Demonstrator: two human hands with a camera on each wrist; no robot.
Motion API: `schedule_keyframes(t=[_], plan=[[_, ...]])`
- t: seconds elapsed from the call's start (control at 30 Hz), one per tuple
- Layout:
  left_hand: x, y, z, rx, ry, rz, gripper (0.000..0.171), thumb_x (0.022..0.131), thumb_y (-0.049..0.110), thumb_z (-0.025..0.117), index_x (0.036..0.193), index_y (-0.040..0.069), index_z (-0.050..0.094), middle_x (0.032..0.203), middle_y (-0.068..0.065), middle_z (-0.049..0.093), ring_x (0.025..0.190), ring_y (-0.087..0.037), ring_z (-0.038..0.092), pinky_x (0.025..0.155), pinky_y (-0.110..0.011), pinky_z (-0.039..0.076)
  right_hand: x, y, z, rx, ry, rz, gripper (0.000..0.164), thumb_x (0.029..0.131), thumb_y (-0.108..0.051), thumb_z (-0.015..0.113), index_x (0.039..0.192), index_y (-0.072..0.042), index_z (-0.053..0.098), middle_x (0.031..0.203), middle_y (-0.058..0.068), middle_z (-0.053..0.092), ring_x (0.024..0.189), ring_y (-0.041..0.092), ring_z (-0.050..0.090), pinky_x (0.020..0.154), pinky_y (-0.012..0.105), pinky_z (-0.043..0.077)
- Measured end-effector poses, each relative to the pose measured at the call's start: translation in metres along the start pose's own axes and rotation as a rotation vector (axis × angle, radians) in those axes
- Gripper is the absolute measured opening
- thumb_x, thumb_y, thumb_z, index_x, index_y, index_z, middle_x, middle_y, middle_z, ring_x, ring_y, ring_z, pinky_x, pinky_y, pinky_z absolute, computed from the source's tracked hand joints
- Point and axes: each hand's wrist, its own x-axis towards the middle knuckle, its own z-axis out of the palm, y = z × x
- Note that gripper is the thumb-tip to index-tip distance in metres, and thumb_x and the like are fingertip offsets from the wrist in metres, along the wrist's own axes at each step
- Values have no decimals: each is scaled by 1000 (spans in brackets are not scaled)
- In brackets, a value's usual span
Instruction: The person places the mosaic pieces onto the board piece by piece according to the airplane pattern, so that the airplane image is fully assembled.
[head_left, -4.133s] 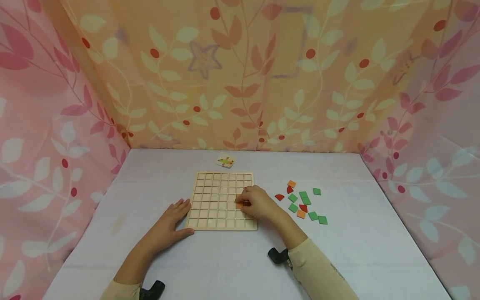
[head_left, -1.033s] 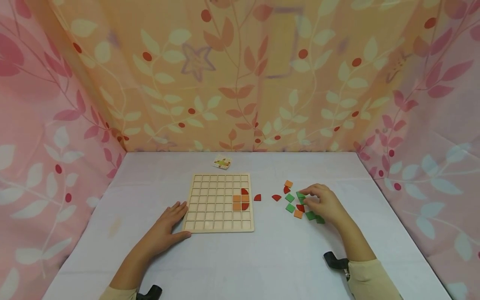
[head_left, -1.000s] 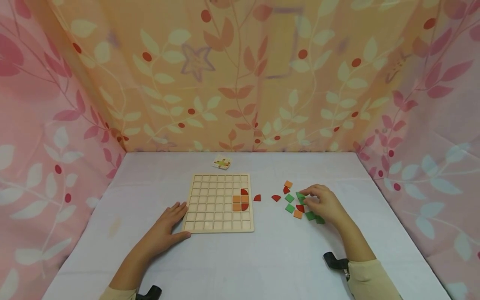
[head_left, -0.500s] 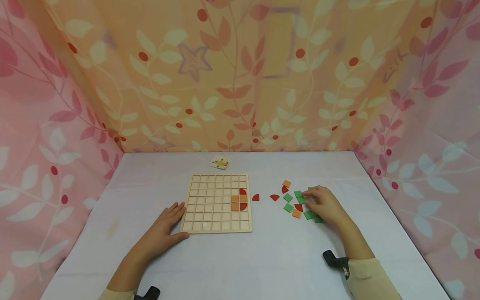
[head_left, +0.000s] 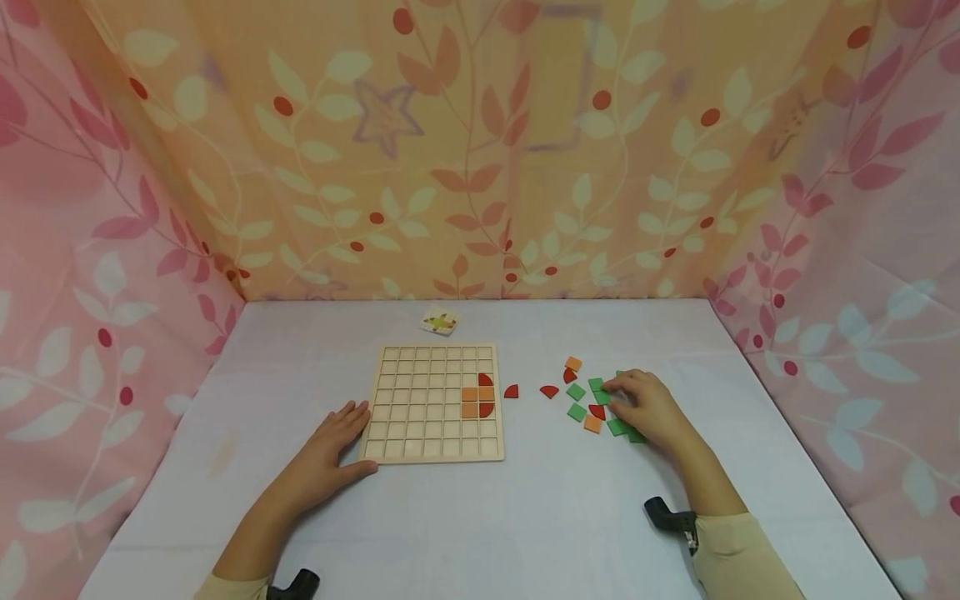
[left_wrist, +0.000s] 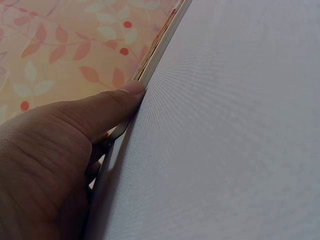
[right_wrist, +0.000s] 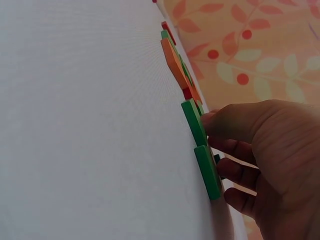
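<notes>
A wooden grid board point(head_left: 431, 454) lies on the white table. Three orange square tiles point(head_left: 469, 409) and two red quarter-round tiles point(head_left: 486, 380) sit in its cells near the right edge. My left hand point(head_left: 322, 462) rests at the board's left side, fingers spread, its thumb along the near corner; the left wrist view shows the thumb point(left_wrist: 115, 107) against the board's edge. My right hand point(head_left: 651, 407) is over the loose pile to the right, thumb and forefinger apart beside green square tiles point(head_left: 602, 397). In the right wrist view its relaxed fingers point(right_wrist: 237, 172) are close behind two green tiles point(right_wrist: 207, 172).
Around the right hand lie several loose green, orange point(head_left: 592, 424) and red tiles point(head_left: 549, 391). One red quarter-round point(head_left: 512, 391) is just off the board's right edge. A small printed card point(head_left: 439, 322) lies behind the board. Patterned cloth point(head_left: 465, 150) stands around the table.
My right hand has gone from the board's right side to the loose tiles. The red and orange tiles it covered on the board now show. My left hand has stayed at the board.
</notes>
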Motion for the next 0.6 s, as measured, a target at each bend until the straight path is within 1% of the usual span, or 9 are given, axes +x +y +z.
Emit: schedule_keyframes(t=[0.07, 0.13, 0.2, 0.3, 0.6], plan=[[1, 1, -1, 2, -7, -8, 92, 84, 42, 83, 153, -2, 43, 163, -17, 37, 154, -41, 25, 130, -32, 3, 1, -1, 0, -2, 2, 8, 28, 90, -12, 75, 119, -10, 75, 123, 13, 66, 117, 34, 55, 105, 59, 45], [1, 2, -2, -4, -19, -27, 92, 84, 43, 83, 154, -1, 42, 164, -16, 36, 154, -40, 24, 131, -38, 5, 1, -1, 0, -5, 2, 5, 28, 90, -12, 75, 118, -11, 75, 123, 12, 66, 116, 34, 55, 103, 59, 45], [1, 3, -3, -14, -30, -42, 92, 84, 43, 83, 154, -1, 42, 164, -15, 35, 155, -40, 23, 130, -47, 9, 2, -1, 0, -5, 4, 0, 28, 90, -12, 75, 118, -11, 76, 122, 13, 67, 115, 34, 55, 102, 59, 46], [1, 5, -4, -19, -43, -57, 92, 84, 44, 83, 154, -1, 42, 164, -15, 35, 155, -39, 23, 128, -54, 12, 2, -1, 0, -2, 8, -6, 27, 89, -11, 76, 116, -11, 76, 120, 12, 67, 115, 34, 55, 102, 58, 46], [2, 7, -4, -19, -41, -54, 91, 84, 43, 84, 153, 0, 43, 163, -15, 36, 155, -40, 24, 128, -56, 14, 1, 0, -1, 9, -12, 8, 26, 91, -13, 74, 117, -11, 76, 122, 12, 67, 118, 35, 55, 106, 61, 44]])
